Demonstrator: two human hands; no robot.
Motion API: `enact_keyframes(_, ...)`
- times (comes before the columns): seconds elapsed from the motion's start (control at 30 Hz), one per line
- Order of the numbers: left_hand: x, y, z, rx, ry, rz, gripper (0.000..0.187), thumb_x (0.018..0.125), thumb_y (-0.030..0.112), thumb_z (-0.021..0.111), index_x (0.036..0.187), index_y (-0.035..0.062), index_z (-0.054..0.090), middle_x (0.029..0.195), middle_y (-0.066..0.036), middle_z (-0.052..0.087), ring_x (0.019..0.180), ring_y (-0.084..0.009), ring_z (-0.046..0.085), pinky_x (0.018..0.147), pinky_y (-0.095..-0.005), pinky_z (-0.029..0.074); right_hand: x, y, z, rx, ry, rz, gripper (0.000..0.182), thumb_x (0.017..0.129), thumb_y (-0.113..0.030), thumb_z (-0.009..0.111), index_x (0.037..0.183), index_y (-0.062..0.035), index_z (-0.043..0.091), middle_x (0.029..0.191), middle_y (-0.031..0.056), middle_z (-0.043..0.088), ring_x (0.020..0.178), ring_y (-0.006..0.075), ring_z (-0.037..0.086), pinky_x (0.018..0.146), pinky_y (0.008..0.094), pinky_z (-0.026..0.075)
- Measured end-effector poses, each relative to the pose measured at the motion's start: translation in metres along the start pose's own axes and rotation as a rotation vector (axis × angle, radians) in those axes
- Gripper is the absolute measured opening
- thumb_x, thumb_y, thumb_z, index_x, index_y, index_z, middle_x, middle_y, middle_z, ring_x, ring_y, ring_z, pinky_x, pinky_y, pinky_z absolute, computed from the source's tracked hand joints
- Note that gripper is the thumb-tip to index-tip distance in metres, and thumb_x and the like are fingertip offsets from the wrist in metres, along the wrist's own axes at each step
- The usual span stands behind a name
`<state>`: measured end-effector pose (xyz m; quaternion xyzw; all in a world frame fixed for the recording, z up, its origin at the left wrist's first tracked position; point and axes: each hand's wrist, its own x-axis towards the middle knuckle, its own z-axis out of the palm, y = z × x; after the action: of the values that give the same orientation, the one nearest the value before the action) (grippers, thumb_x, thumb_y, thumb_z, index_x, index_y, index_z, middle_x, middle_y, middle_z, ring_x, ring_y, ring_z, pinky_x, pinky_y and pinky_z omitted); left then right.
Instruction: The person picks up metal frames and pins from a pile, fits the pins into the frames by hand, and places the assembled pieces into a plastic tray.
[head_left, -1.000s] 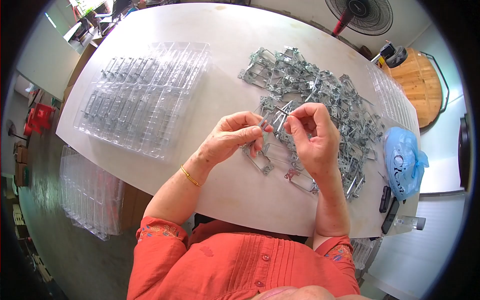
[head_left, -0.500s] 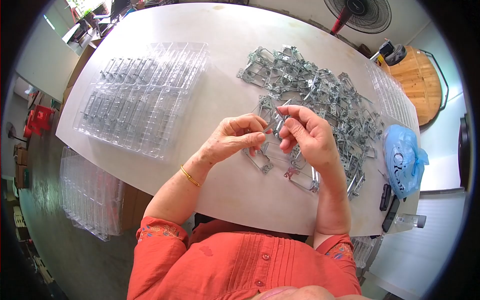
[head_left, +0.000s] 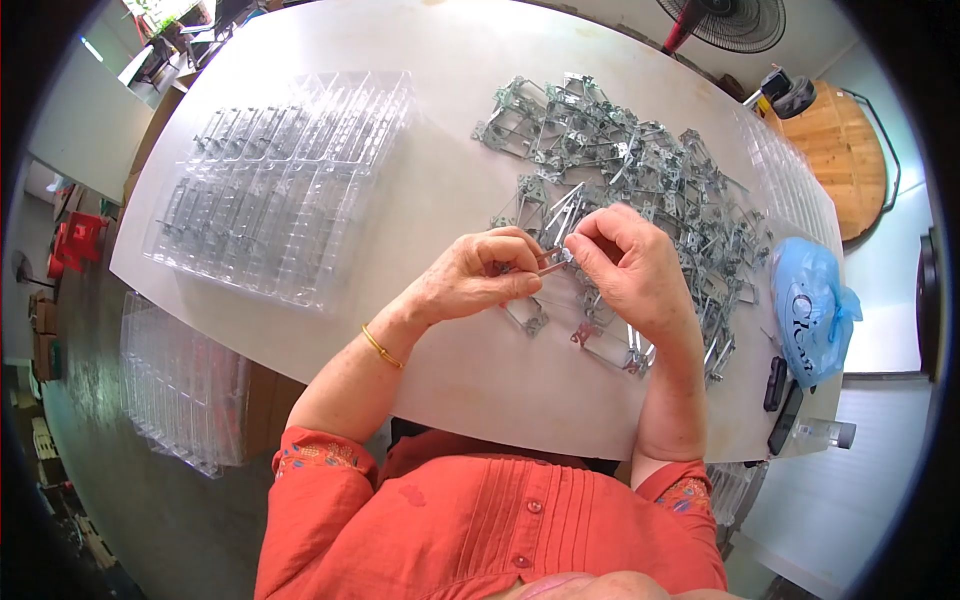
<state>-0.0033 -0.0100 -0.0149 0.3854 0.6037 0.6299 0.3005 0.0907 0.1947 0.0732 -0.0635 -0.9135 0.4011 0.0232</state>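
Observation:
My left hand [head_left: 480,275] is closed, pinching one end of a small metal linkage part [head_left: 566,212] with thin bright rods. My right hand [head_left: 636,268] is closed on the same part from the other side, with thumb and forefinger together near its joint. The rods point up and away from the fingers; the exact shape of the pinched end is hidden. Just beyond and to the right of both hands lies a tangled pile of metal linkage parts [head_left: 640,160]. One piece with a reddish end [head_left: 587,333] lies below my right hand.
Clear plastic trays [head_left: 285,190] holding rows of metal parts sit on the white table [head_left: 440,50] at left. More trays [head_left: 785,170] stand at the right edge, near a blue plastic bag [head_left: 810,310], a black phone-like object [head_left: 785,420] and a clear bottle [head_left: 822,433].
The rods of the held part now stick out upward between my hands. My right hand has turned and its fingers have drawn in closer to the joint. The view has shifted slightly.

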Motion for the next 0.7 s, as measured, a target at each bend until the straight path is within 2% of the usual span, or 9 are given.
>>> enact_keyframes(0.07, 0.000, 0.000, 0.000, 0.032, -0.012, 0.016, 0.012, 0.096, 0.012, 0.072, 0.092, 0.0005, 0.071, 0.113, -0.007, 0.066, 0.085, -0.0096, 0.062, 0.068, -0.0246, 0.055, 0.002, 0.007, 0.004, -0.044, 0.143, -0.205, 0.017, 0.092, -0.014, 0.073, 0.090, 0.0013, 0.067, 0.073, 0.0090, 0.065, 0.060, 0.0158, 0.059, 0.057, 0.0318, 0.048)
enact_keyframes(0.17, -0.001, 0.001, 0.003, 0.017, -0.084, 0.055, 0.012, 0.095, 0.010, 0.073, 0.090, -0.0007, 0.070, 0.114, -0.009, 0.067, 0.086, -0.0104, 0.062, 0.068, -0.0254, 0.055, 0.003, 0.006, 0.009, 0.138, 0.184, -0.126, 0.014, 0.095, -0.013, 0.072, 0.091, -0.0006, 0.067, 0.077, 0.0063, 0.066, 0.062, 0.0116, 0.058, 0.058, 0.0290, 0.047)
enact_keyframes(0.23, -0.003, 0.001, 0.005, -0.226, -0.094, 0.007, 0.012, 0.096, 0.011, 0.071, 0.091, -0.0002, 0.069, 0.116, -0.014, 0.068, 0.085, -0.0126, 0.066, 0.069, -0.0272, 0.056, 0.002, 0.002, 0.004, 0.216, 0.213, -0.053, 0.013, 0.096, -0.013, 0.070, 0.092, -0.0009, 0.067, 0.080, 0.0049, 0.067, 0.064, 0.0094, 0.059, 0.059, 0.0272, 0.048)
enact_keyframes(0.27, -0.004, 0.001, 0.004, -0.225, -0.095, 0.009, 0.012, 0.096, 0.011, 0.071, 0.091, -0.0002, 0.069, 0.116, -0.014, 0.068, 0.085, -0.0126, 0.066, 0.069, -0.0272, 0.056, 0.002, 0.000, 0.002, 0.293, 0.240, 0.015, 0.012, 0.098, -0.012, 0.069, 0.093, -0.0012, 0.067, 0.083, 0.0036, 0.068, 0.066, 0.0073, 0.060, 0.061, 0.0254, 0.049)
enact_keyframes(0.33, -0.005, 0.001, 0.000, -0.492, 0.014, -0.078, 0.014, 0.100, 0.014, 0.065, 0.094, 0.0018, 0.066, 0.117, -0.020, 0.068, 0.081, -0.0197, 0.070, 0.071, -0.0324, 0.058, 0.001, -0.002, 0.001, 0.383, 0.279, -0.016, 0.011, 0.099, -0.012, 0.068, 0.095, -0.0010, 0.067, 0.084, 0.0021, 0.068, 0.068, 0.0059, 0.060, 0.063, 0.0237, 0.050)
enact_keyframes(0.37, -0.004, 0.001, -0.001, -0.488, 0.015, -0.071, 0.014, 0.100, 0.014, 0.065, 0.094, 0.0018, 0.066, 0.117, -0.020, 0.068, 0.081, -0.0197, 0.070, 0.071, -0.0324, 0.058, 0.000, -0.003, 0.000, 0.474, 0.317, -0.044, 0.011, 0.100, -0.011, 0.066, 0.097, -0.0008, 0.067, 0.085, 0.0006, 0.068, 0.070, 0.0046, 0.061, 0.065, 0.0220, 0.052)
enact_keyframes(0.47, -0.002, -0.009, -0.007, -0.841, 0.024, 0.062, 0.013, 0.103, 0.018, 0.058, 0.099, 0.0056, 0.058, 0.118, -0.025, 0.066, 0.081, -0.0322, 0.072, 0.072, -0.0422, 0.059, 0.002, -0.001, 0.004, 0.498, 0.306, -0.138, 0.006, 0.098, -0.005, 0.067, 0.101, -0.0003, 0.064, 0.091, 0.0039, 0.071, 0.079, 0.0075, 0.068, 0.073, 0.0222, 0.056)
enact_keyframes(0.53, -0.002, -0.012, -0.007, -0.873, 0.025, 0.066, 0.013, 0.104, 0.018, 0.058, 0.100, 0.0053, 0.058, 0.119, -0.026, 0.065, 0.082, -0.0334, 0.073, 0.072, -0.0423, 0.060, 0.002, 0.001, 0.009, 0.556, 0.280, -0.216, 0.009, 0.096, 0.002, 0.066, 0.102, 0.0000, 0.060, 0.101, 0.0089, 0.074, 0.092, 0.0118, 0.073, 0.081, 0.0247, 0.059)
enact_keyframes(0.7, -0.002, -0.012, -0.008, -0.945, 0.009, 0.058, 0.015, 0.104, 0.019, 0.057, 0.101, 0.0045, 0.057, 0.119, -0.029, 0.063, 0.085, -0.0360, 0.073, 0.071, -0.0424, 0.061, 0.003, 0.003, 0.016, 0.609, 0.266, -0.254, 0.008, 0.097, 0.004, 0.065, 0.101, -0.0002, 0.059, 0.108, 0.0112, 0.072, 0.095, 0.0137, 0.073, 0.083, 0.0261, 0.060)
